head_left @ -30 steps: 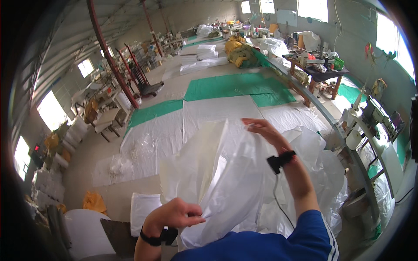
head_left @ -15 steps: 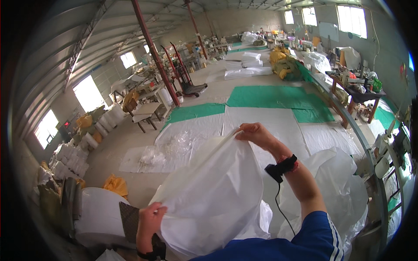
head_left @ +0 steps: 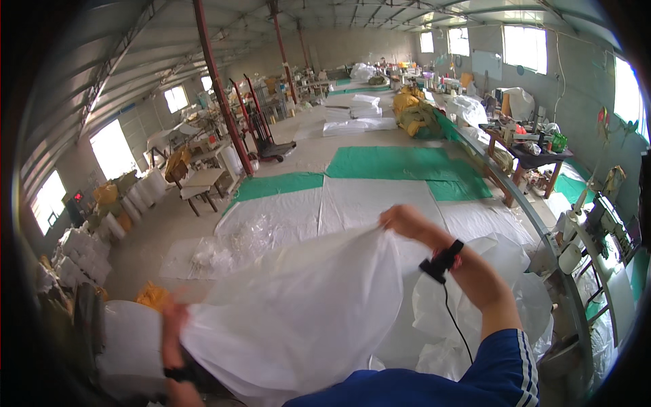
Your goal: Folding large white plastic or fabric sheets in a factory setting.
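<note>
White sheet (head_left: 305,298), thin and slightly see-through, spreads across the space in front of the person, raised off the floor and stretched between the two hands. Its upper edge slopes from a peak at the right hand (head_left: 405,220) down to a corner at the left hand (head_left: 175,315), and its lower part drops toward the blue shirt (head_left: 393,390) at the bottom of the view.

Beyond it, a broad white floor cloth (head_left: 380,193) covers much of the ground, with a green cloth (head_left: 386,163) along its far side. A long metal rail (head_left: 502,173) runs away from the person on the right. Between that rail and the right side of the sheet lies a crumpled heap of translucent film (head_left: 468,298), below the right forearm. A large white roll (head_left: 129,346) stands just beside the left hand, on its outer side, and an orange-yellow bag (head_left: 150,295) shows close to that hand.

The right hand is closed, its fingers pinching the sheet's peak. The left hand is blurred, but the corner draws to a point in its grasp; the separate fingers cannot be told apart.

A black device (head_left: 441,261) is strapped at the right wrist, with a dark band (head_left: 178,373) around the left. Smallest is a thin cable (head_left: 456,322) hanging from the black device.
</note>
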